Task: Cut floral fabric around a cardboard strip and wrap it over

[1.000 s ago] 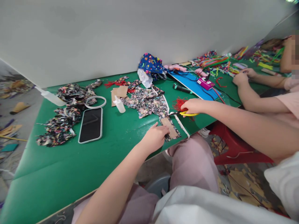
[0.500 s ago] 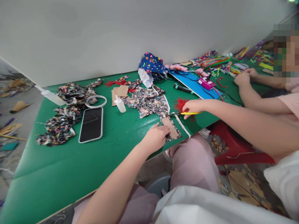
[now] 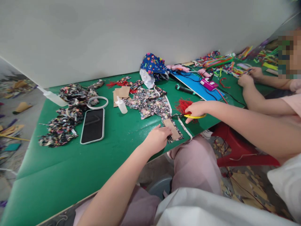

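Holding the yellow-handled scissors (image 3: 195, 116), the right grip (image 3: 196, 109) is closed around the loops, just right of the cardboard piece (image 3: 172, 129), with the dark blades reaching toward its far end. How wide those blades stand, too small to call! Over to the left grip (image 3: 158, 138): it's at the cardboard's left side, bent fingers resting on top, though whether they pinch anything I can't tell.

That cardboard lies flat on a flowered strip (image 3: 181, 137) near the front of the surface (image 3: 70, 169), printed cloth peeping out around the borders. Light stuff, I'd judge: the cardboard fairly stiff but easy to crease, the cloth limp and apt to shift. Best hold? Flat fingers near the cardboard's middle, cloth pinned beneath, well away from the blades.

Just right of the cardboard lies a thin white strip (image 3: 185, 128); beyond that, red threads (image 3: 183, 106) spill from under the right grip. Past the cardboard's far end sits the crumpled flowered cloth (image 3: 151, 103). Left of it stands a small bottle (image 3: 122, 106), and farther left, a phone (image 3: 92, 126). Well off to its right, another person's hands (image 3: 245, 80) are busy too.
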Demonstrator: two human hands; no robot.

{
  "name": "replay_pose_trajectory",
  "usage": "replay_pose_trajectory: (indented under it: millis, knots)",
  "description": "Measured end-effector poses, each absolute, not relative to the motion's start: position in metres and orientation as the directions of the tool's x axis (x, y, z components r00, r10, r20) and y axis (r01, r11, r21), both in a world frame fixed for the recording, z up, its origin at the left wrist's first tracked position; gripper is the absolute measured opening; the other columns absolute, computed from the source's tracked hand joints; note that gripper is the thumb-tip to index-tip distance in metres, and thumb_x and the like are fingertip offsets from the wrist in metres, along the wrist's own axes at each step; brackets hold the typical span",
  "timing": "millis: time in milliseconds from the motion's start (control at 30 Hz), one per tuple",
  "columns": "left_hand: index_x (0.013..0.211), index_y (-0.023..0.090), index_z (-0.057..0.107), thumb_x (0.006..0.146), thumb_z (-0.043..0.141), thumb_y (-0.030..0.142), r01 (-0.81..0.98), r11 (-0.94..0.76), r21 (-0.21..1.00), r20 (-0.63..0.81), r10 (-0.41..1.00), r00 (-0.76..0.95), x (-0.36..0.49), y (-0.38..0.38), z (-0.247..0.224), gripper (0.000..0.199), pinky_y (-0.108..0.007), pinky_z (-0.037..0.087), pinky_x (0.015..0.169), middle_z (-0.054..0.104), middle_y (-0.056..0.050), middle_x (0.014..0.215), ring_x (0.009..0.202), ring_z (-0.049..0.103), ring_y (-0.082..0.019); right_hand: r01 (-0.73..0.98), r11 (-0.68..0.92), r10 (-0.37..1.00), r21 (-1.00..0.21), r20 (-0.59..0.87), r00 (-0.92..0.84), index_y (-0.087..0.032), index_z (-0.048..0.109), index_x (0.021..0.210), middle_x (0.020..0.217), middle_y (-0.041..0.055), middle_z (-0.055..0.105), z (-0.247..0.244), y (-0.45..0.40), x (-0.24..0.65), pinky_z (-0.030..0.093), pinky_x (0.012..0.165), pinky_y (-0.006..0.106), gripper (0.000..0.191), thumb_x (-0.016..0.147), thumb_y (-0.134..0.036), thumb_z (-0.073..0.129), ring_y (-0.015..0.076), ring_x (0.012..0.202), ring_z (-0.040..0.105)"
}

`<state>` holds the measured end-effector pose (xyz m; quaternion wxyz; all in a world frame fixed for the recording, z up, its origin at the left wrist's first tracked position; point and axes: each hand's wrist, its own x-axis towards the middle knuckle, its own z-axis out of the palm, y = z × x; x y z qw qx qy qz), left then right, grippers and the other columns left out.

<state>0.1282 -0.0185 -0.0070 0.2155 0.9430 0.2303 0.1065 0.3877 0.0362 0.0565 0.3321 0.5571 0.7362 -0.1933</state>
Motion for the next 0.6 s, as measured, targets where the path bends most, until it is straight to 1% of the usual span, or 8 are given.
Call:
replay_pose_trajectory:
  millis: [133,233,367,467,600]
  knots:
    - [0.107,0.019,0.06,0.072,0.038,0.001,0.394,-0.798,0.456,0.097,0.485,0.869,0.128,-0.018,-0.006,0.045,-0.041,0.032,0.104,0.059,-0.006,0.12,0.115,0.051,-0.016,0.947,0.314,0.689,0.063,-0.702,-0.181,-0.018,0.061,0.1,0.1,0.0104,0.064,0.056,0.035,0.386,0.038,0.062,0.031,0.073,0.057,-0.076,0.049,0.0259,0.085,0.059]
    - [0.107,0.019,0.059,0.072,0.038,0.002,0.394,-0.798,0.456,0.095,0.483,0.87,0.128,-0.018,-0.005,0.045,-0.042,0.031,0.104,0.058,-0.006,0.122,0.114,0.052,-0.016,0.951,0.302,0.7,0.064,-0.692,-0.176,-0.018,0.061,0.103,0.102,0.0105,0.064,0.057,0.035,0.383,0.039,0.064,0.031,0.076,0.056,-0.077,0.049,0.0257,0.086,0.059]
    - [0.107,0.019,0.06,0.072,0.037,0.002,0.397,-0.798,0.454,0.092,0.486,0.869,0.128,-0.019,-0.005,0.044,-0.041,0.031,0.105,0.057,-0.006,0.123,0.115,0.051,-0.016,0.949,0.307,0.708,0.076,-0.685,-0.174,-0.02,0.064,0.096,0.095,0.009,0.066,0.061,0.036,0.376,0.038,0.061,0.03,0.073,0.057,-0.079,0.045,0.0239,0.08,0.06]
    - [0.108,0.019,0.059,0.072,0.038,0.002,0.4,-0.796,0.453,0.091,0.488,0.868,0.128,-0.019,-0.004,0.044,-0.041,0.031,0.105,0.057,-0.007,0.123,0.115,0.051,-0.016,0.941,0.312,0.723,0.131,-0.676,-0.146,-0.021,0.066,0.089,0.086,0.0087,0.067,0.064,0.036,0.37,0.037,0.057,0.03,0.071,0.059,-0.08,0.041,0.0239,0.074,0.06]
    - [0.107,0.018,0.059,0.072,0.038,0.003,0.396,-0.796,0.457,0.092,0.485,0.87,0.128,-0.019,-0.004,0.044,-0.042,0.03,0.105,0.057,-0.007,0.122,0.115,0.051,-0.016,0.904,0.332,0.776,0.269,-0.622,-0.1,-0.018,0.068,0.084,0.082,0.0123,0.067,0.066,0.037,0.361,0.037,0.055,0.031,0.07,0.061,-0.079,0.042,0.0269,0.072,0.061]
